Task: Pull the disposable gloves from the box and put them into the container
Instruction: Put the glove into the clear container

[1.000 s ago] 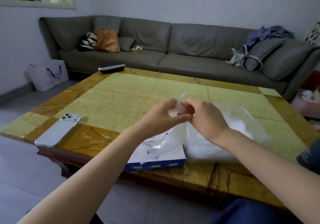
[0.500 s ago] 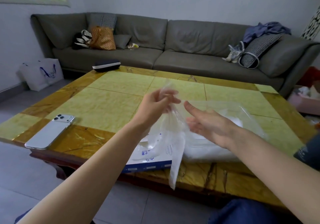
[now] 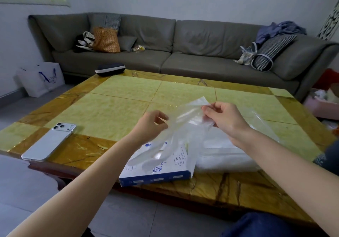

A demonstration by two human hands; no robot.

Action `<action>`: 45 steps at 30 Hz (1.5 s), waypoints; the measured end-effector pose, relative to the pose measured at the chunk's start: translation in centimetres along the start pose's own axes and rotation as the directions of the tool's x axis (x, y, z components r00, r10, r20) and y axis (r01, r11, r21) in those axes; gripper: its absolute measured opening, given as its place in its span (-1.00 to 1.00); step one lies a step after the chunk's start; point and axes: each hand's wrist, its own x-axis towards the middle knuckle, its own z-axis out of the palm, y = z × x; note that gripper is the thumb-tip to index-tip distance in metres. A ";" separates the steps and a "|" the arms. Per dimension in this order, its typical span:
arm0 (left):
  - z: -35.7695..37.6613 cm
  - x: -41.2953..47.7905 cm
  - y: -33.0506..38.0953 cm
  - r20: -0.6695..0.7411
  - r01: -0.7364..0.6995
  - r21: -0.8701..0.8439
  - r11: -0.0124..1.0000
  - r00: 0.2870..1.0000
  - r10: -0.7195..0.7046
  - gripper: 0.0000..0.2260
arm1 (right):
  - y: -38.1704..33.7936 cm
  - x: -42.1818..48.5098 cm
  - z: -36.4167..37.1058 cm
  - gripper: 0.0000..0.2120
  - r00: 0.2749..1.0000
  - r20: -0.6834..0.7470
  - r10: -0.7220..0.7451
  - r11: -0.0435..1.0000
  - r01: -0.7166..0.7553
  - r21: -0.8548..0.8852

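Note:
A clear disposable glove (image 3: 180, 125) hangs stretched between my two hands above the table. My right hand (image 3: 222, 118) pinches its cuff end, raised over the container. My left hand (image 3: 149, 126) pinches the glove's middle, and the glove's fingers dangle down over the box. The white-and-blue glove box (image 3: 161, 170) lies flat near the table's front edge. Just right of it sits the clear plastic container (image 3: 229, 156), with a heap of white gloves inside and its lid or wall raised behind my right hand.
A white phone (image 3: 49, 141) lies face down at the table's front left. A dark case (image 3: 110, 69) rests on the far left edge of the yellow marble table (image 3: 119, 104). A grey sofa with bags and cushions runs behind; a pink bin (image 3: 321, 104) stands at right.
My right hand went from open beside the glove to pinching its cuff and lifting it right. My left hand lowered, and the glove now stretches between both hands.

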 end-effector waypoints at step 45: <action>6.7 4.7 5.4 0.555 -0.632 0.634 0.445 0.773 0.307 -0.88 | 6.4 3.4 -11.1 -0.56 0.837 0.481 -0.262 0.232 0.538 -0.810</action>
